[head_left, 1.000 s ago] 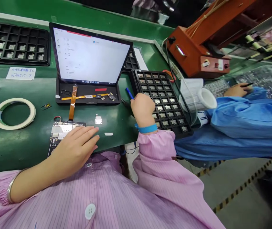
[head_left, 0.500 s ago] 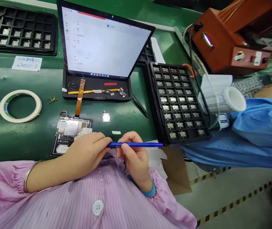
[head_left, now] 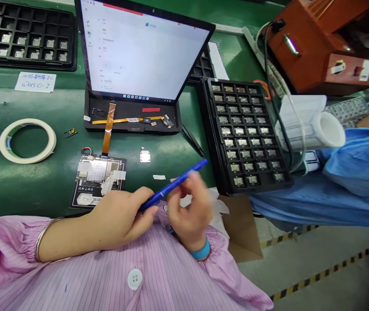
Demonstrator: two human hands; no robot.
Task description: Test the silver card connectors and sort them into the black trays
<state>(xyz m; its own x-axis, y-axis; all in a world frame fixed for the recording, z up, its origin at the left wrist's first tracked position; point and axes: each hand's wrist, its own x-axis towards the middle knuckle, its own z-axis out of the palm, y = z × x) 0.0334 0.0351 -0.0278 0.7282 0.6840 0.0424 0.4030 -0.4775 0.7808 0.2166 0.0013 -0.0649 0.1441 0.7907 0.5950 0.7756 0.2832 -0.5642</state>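
Note:
My left hand (head_left: 124, 218) pinches the lower end of a blue pen (head_left: 174, 183) close to my chest, above the table's front edge. The pen slants up to the right. My right hand (head_left: 189, 207) is curled round the pen's middle, its fingers smeared by motion. Just beyond my left hand lies a circuit board (head_left: 98, 181) with white tape on it, joined by an orange flex cable (head_left: 107, 129) to a black fixture (head_left: 132, 119) under a lit screen (head_left: 142, 49). A small metal shield (head_left: 144, 155) and a white tape scrap (head_left: 159, 177) lie near the board.
A black tray of small chips (head_left: 246, 134) stands to the right, another tray (head_left: 25, 39) at the back left with a handwritten label (head_left: 35, 82). A tape roll (head_left: 27, 140) lies left. A co-worker's blue sleeve (head_left: 340, 181) and a white roll (head_left: 314, 127) are at the right, below an orange machine (head_left: 320, 43).
My right hand came back from the chip tray with the blue pen to my chest. My left hand left the circuit board and took the pen's end. The pen has tilted up to the right.

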